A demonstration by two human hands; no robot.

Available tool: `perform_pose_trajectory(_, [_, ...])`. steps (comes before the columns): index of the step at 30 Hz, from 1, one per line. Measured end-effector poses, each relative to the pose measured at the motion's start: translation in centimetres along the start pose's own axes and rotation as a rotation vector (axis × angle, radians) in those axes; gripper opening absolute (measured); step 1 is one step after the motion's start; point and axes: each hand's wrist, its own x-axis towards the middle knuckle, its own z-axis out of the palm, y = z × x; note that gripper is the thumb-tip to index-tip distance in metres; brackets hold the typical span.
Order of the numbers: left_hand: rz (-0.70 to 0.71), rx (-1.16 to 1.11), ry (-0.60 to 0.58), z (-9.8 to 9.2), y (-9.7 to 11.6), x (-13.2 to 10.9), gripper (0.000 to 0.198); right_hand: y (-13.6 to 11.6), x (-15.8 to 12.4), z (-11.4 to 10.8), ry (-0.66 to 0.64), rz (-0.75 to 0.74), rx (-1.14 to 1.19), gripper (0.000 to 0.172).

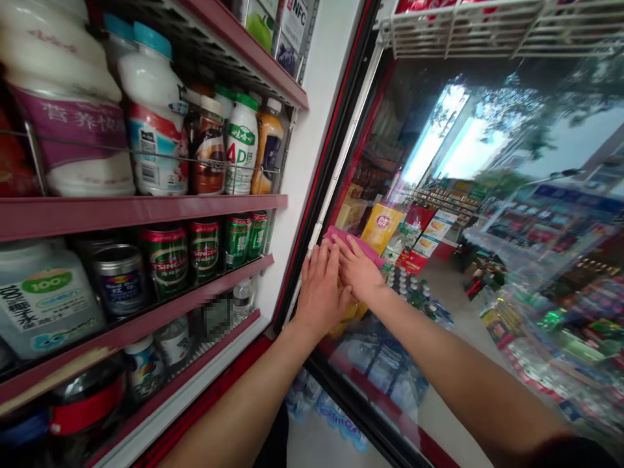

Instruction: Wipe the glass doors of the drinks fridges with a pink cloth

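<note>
Both left hand [319, 296] and right hand [358, 270] spread open fingers at a pink cloth [347, 239] beside the door frame [312, 201].

Both arms bare from the sleeve down, L hand [319, 292] & R hand [358, 270] ungloved. Dark sleeve [570, 452] at upper end of R forearm [468, 370], cut by frame edge, fabric detail too blurred to tell.

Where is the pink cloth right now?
In the head view, the pink cloth sits against the glass door at centre, under the right hand, with the left hand just beside it.
</note>
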Motion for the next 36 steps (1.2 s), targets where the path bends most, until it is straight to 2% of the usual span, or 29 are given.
perform_pose_trajectory(2, [-0.010, 0.006, -0.031, 0.3, 0.1, -0.4, 0.095, 0.2, -0.2, -0.4, -0.025, -0.020, 0.011, 0.081])
perform_pose_trajectory(5, [-0.004, -0.014, -0.026, 0.6, 0.2, -0.8, 0.095, 2.0, 1.2, -2.9, 0.018, 0.010, -0.029, 0.074])
perform_pose_trajectory(9, [0.009, -0.049, 0.007, 0.8, 0.4, -1.0, 0.090, 5.7, 4.6, -7.9, 0.270, 0.136, -0.192, 0.064])
perform_pose_trajectory(12, [0.008, -0.047, 0.011, 0.9, 0.4, -1.0, 0.088, 7.2, 6.4, -10.1, 0.422, 0.220, -0.248, 0.068])
perform_pose_trajectory(15, [0.005, -0.045, 0.008, 1.2, 0.2, -1.0, 0.092, 6.9, 6.8, -9.1, 0.438, 0.189, -0.226, 0.067])
perform_pose_trajectory(17, [-0.001, -0.049, 0.009, 1.5, 0.1, -1.1, 0.095, 5.8, 6.4, -6.8, 0.383, 0.132, -0.191, 0.064])
perform_pose_trajectory(22, [-0.014, -0.050, 0.009, 2.0, -0.3, -1.7, 0.096, 1.8, 4.2, 0.1, 0.177, 0.022, -0.071, 0.073])
perform_pose_trajectory(24, [-0.017, -0.043, 0.020, 2.0, -0.6, -2.0, 0.098, 0.5, 3.2, 1.8, 0.118, -0.015, -0.023, 0.074])
perform_pose_trajectory(26, [-0.017, -0.031, 0.037, 2.0, -0.8, -2.1, 0.099, -0.1, 2.6, 2.6, 0.068, -0.051, -0.011, 0.075])
perform_pose_trajectory(28, [-0.015, -0.018, 0.059, 2.0, -1.1, -2.1, 0.101, 0.1, 2.5, 2.3, 0.025, -0.081, -0.031, 0.074])
perform_pose_trajectory(31, [-0.006, -0.005, 0.092, 1.9, -1.2, -1.8, 0.100, 1.6, 3.3, 0.1, 0.035, -0.051, -0.065, 0.072])
perform_pose_trajectory(36, [0.018, 0.016, 0.125, 1.5, -0.9, -1.4, 0.097, 5.1, 6.4, -5.7, 0.300, 0.200, -0.121, 0.070])
